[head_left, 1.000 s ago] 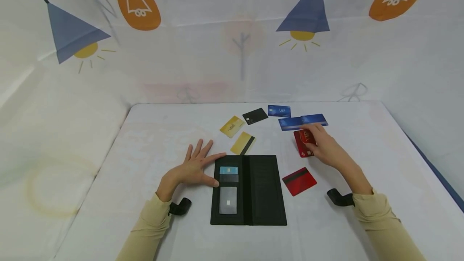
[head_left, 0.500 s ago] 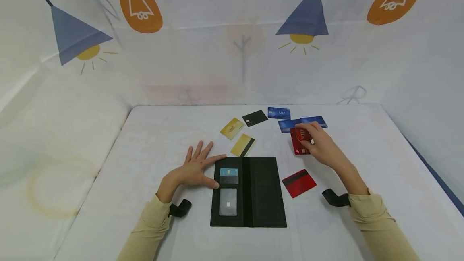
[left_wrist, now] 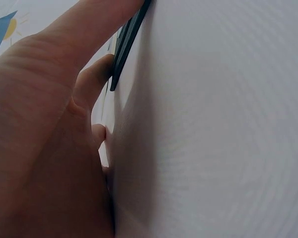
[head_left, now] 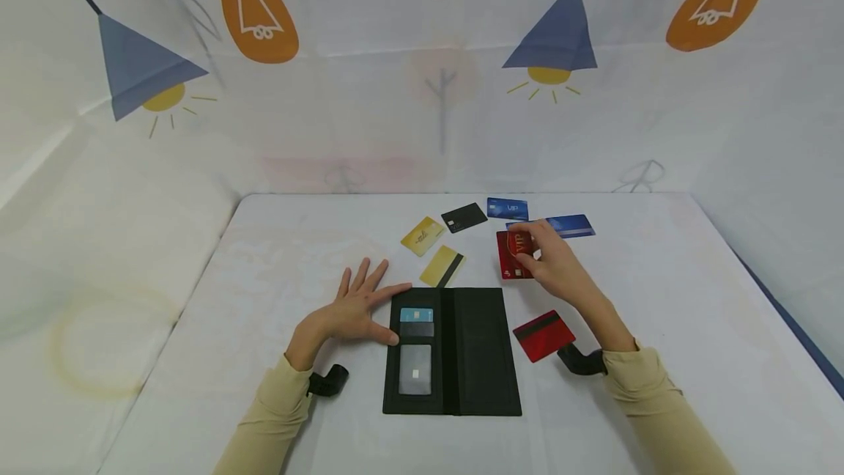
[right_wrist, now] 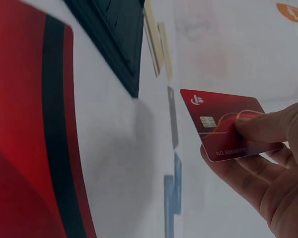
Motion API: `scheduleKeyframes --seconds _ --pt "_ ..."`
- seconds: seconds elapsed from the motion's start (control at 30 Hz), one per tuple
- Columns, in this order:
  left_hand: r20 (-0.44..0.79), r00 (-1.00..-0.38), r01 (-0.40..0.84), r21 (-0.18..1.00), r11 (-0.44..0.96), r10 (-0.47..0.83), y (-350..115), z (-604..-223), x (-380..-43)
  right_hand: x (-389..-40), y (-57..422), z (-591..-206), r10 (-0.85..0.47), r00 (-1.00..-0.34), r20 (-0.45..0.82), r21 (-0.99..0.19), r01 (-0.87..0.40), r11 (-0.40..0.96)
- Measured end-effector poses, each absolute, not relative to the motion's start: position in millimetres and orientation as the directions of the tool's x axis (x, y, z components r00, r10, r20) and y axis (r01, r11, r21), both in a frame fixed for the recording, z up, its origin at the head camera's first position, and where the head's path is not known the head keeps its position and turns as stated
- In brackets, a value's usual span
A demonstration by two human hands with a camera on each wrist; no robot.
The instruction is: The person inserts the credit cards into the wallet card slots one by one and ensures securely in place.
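- Red VIP card (head_left: 514,252): right of centre in the head frame, pinched in the fingers of the right hand (head_left: 563,273).
- Left hand (head_left: 352,314): fingers spread, touching the dark wallet (head_left: 486,358), lower centre.
- Striped red card (head_left: 544,337): lower right, on the desk (head_left: 283,240).

A compact, makeshift booth surrounds a white tabletop (head_left: 290,233), with pale sheeting (head_left: 369,119) rising beyond the far edge and along the left and right sides. Creases and fold lines cross the material, printed like nursery decor: a blue lamp (head_left: 145,68) with yellow rays at far left, a matching lamp (head_left: 554,35) right of center, an orange bulb (head_left: 259,17) beside the first, a second bulb (head_left: 719,2) at far right and a faint gray tree (head_left: 442,108) between. A black camera (head_left: 327,381) at one wrist suggests a recording setup; the building beyond cannot be told.
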State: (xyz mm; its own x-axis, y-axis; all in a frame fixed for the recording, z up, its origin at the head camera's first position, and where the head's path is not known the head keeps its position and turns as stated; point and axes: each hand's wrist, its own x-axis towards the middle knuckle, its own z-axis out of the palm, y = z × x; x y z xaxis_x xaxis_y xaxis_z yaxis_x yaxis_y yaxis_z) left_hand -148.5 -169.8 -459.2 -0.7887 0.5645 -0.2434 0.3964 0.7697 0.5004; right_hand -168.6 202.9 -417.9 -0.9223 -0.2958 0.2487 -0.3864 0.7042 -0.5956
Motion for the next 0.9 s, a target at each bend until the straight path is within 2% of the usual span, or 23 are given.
scheduleKeyframes --seconds 0.9 --pt "-0.26 -0.794 0.384 0.486 0.785 0.549 -169 -460 -148 -166 110 -419 -0.335 -0.904 0.265 -0.702 -0.42 0.575"
